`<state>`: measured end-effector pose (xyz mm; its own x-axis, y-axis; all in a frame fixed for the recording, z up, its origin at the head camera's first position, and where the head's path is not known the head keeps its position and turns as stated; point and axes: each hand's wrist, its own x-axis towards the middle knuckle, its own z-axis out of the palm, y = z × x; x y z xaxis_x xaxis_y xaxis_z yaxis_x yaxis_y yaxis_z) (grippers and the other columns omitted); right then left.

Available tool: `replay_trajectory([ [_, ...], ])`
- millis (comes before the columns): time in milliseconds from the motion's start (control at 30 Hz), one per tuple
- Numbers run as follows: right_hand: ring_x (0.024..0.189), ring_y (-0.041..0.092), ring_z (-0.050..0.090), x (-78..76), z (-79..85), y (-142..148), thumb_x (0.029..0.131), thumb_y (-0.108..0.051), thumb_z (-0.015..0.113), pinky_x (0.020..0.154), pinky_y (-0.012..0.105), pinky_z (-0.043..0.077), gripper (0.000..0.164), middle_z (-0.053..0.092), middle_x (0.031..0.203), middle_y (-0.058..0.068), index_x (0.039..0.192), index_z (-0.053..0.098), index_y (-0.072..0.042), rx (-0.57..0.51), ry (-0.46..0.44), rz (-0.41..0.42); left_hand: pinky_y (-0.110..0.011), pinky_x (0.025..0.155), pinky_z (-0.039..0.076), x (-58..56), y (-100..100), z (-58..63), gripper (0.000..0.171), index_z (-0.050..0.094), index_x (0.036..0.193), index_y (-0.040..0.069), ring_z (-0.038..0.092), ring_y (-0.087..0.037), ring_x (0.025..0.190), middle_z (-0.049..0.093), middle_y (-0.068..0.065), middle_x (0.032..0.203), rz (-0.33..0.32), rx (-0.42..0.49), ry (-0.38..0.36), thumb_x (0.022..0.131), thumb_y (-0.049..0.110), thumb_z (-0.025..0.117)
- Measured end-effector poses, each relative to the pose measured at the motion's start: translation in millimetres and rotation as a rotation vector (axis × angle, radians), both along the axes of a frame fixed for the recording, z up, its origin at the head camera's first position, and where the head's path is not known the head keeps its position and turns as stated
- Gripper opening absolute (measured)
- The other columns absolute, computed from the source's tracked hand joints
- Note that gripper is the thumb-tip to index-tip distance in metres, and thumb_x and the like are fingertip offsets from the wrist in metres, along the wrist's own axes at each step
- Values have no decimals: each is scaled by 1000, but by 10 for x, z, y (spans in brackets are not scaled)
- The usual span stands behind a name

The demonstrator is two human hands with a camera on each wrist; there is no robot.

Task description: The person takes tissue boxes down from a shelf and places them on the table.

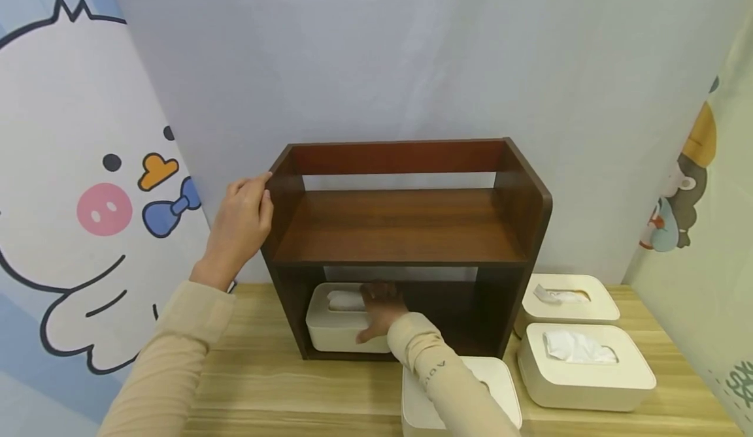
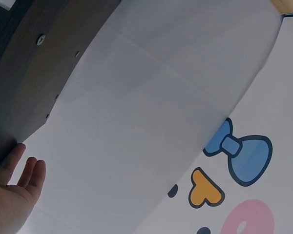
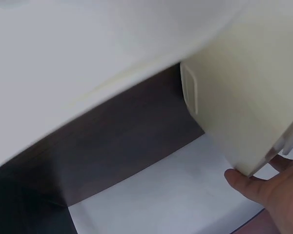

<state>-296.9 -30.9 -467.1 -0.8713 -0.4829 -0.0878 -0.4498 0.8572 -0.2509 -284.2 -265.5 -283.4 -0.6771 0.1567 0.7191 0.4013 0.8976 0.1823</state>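
A dark brown two-tier wooden shelf (image 1: 400, 225) stands against the grey backdrop. My left hand (image 1: 241, 218) touches the front upper edge of its left side panel; in the left wrist view two fingers (image 2: 36, 180) extend past the panel (image 2: 44, 63). Inside the lower compartment, at the left, sits a cream tissue box (image 1: 341, 329) with white tissue showing in its slot. My right hand (image 1: 382, 309) grips this box at its right end, thumb toward the front and fingers over the top. The right wrist view shows the thumb at the box's (image 3: 249, 97) edge.
Another tissue box (image 1: 500, 385) stands in front of the shelf, partly hidden under my right forearm. Two more, a nearer tissue box (image 1: 588, 385) and a farther tissue box (image 1: 597, 283), stand right of the shelf on the wood-grain table (image 1: 259, 372). Printed cloth hangs at both sides.
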Motion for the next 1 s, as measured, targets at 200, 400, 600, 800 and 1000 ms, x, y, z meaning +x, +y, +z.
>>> replay_trajectory([
  [200, 132, 49, 19, 16, 15, -36, 63, -44, 80, 103, 62, 27, 100, 25, 146, 19, 142, 29, -9, 5, 47, 13, -51, 95, 41, 4, 0, 13, 36, 51, 124, -3, 48, -40, 110, 57, -20, 122, 1, -7, -5, 96, 14, 37],
  [400, 130, 48, 23, -48, -62, -48, 61, -45, 81, 99, 63, 32, 99, 28, 144, 18, 140, 33, -11, 24, 95, 38, -51, 95, 41, 12, -13, 20, 36, 51, 125, -3, 47, -40, 110, 57, -21, 121, 4, -4, -8, 96, 13, 37],
  [600, 129, 46, 29, -98, -144, -28, 58, -54, 79, 98, 60, 35, 100, 32, 143, 18, 139, 35, -15, 76, 144, 61, -50, 95, 41, 7, -14, 5, 36, 51, 125, -3, 47, -40, 110, 58, -21, 120, 5, -7, -11, 96, 13, 37],
  [800, 123, 41, 38, -93, -151, -10, 55, -62, 76, 95, 54, 40, 97, 42, 137, 14, 135, 42, -18, 117, 249, 99, -51, 95, 41, 14, -11, 6, 36, 50, 126, -3, 47, -40, 110, 57, -21, 121, 7, -3, -14, 96, 13, 37],
  [1000, 121, 38, 42, -53, -99, -3, 54, -64, 75, 91, 53, 42, 93, 47, 132, 13, 131, 45, -20, 135, 301, 134, -51, 96, 41, 13, -12, 13, 36, 51, 125, -3, 47, -41, 110, 57, -22, 120, 5, -1, -9, 96, 13, 37],
])
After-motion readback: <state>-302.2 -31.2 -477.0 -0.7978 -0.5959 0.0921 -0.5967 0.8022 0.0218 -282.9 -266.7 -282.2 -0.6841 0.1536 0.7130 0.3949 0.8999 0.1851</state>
